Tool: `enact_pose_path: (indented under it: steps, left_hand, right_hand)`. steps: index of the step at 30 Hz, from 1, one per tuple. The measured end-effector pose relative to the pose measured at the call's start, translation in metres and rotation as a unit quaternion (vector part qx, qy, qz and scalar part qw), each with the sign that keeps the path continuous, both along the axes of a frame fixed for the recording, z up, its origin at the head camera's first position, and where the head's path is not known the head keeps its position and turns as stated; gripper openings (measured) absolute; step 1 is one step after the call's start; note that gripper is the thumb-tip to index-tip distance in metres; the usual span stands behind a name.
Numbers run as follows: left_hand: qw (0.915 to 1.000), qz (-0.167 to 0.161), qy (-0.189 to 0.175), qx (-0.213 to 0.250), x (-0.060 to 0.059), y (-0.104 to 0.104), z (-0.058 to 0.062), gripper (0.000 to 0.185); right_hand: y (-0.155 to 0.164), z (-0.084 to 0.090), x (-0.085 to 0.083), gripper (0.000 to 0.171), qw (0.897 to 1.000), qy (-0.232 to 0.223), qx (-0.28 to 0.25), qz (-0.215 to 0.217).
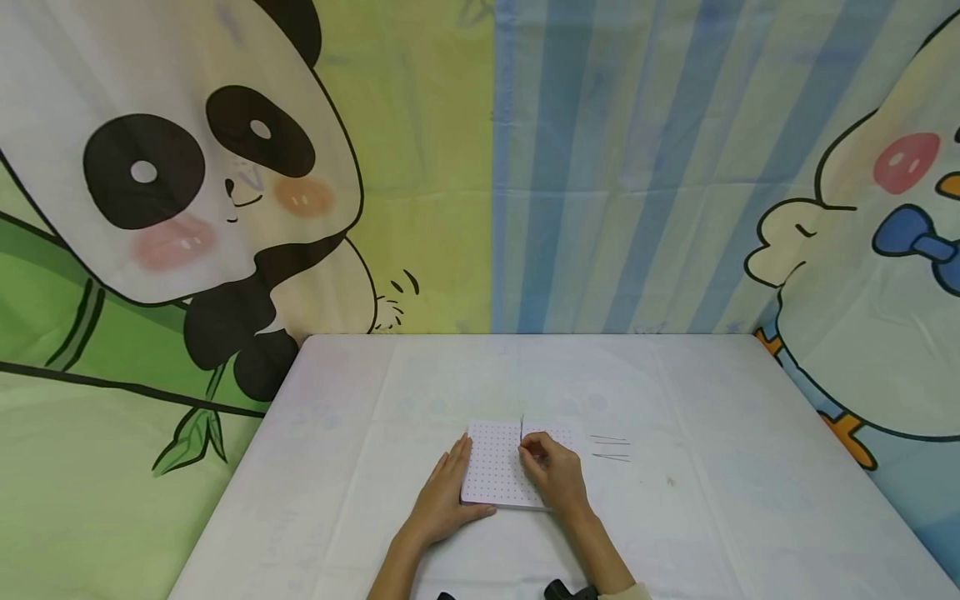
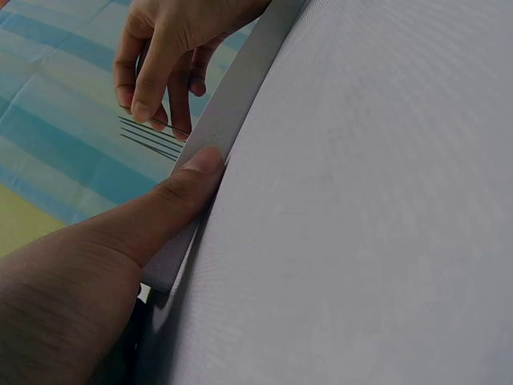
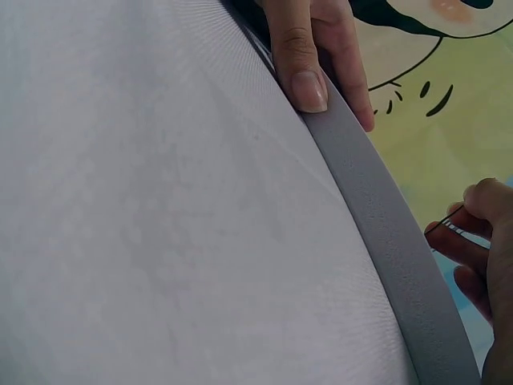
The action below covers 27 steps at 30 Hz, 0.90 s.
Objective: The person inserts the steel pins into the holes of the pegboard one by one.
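The left hand (image 1: 444, 496) lay flat, fingers straight, against the board's (image 1: 495, 475) left edge on the bench (image 1: 712, 517). The right hand (image 1: 553, 473) pinched an upright pin (image 1: 521, 428) over the board; spare pins (image 1: 610, 448) lay just right.

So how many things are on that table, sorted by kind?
Dotted white board: 1
Thin pins: 4, one upright pinched in the right hand at, three lying loose on the table
Total: 5
The left hand rests on the board's edge.
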<state>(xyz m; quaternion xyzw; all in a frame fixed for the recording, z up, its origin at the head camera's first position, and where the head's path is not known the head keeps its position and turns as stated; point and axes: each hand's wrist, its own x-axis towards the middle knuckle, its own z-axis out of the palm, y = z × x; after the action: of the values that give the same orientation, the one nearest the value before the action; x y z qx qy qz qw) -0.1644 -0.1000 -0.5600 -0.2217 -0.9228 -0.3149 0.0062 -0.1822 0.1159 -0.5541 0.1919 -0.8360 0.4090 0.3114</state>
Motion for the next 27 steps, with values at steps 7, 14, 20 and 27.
enact_pose_path:
  steps: [7,14,20,27]
  left_hand:
    - [1.0000,-0.001,0.004,0.004,-0.0011,-0.0014,-0.0009,0.113]
    - [1.0000,-0.001,0.003,0.006,-0.0008,-0.0018,0.0012,0.113]
    - [1.0000,-0.001,0.005,0.005,-0.0009,-0.0012,0.0015,0.112]
    - [1.0000,-0.002,-0.005,-0.002,-0.0004,-0.0005,0.0009,0.113]
  right_hand:
    - [-0.0014,-0.0008,-0.0010,0.015,1.000,-0.004,0.003,-0.007]
    - [-0.0023,-0.0010,-0.0015,0.017,1.000,-0.004,0.002,-0.009]
    - [-0.0019,0.0015,0.0004,0.018,1.000,-0.027,-0.014,-0.001]
    - [0.0037,-0.0002,0.0036,0.023,0.998,-0.055,-0.035,-0.003]
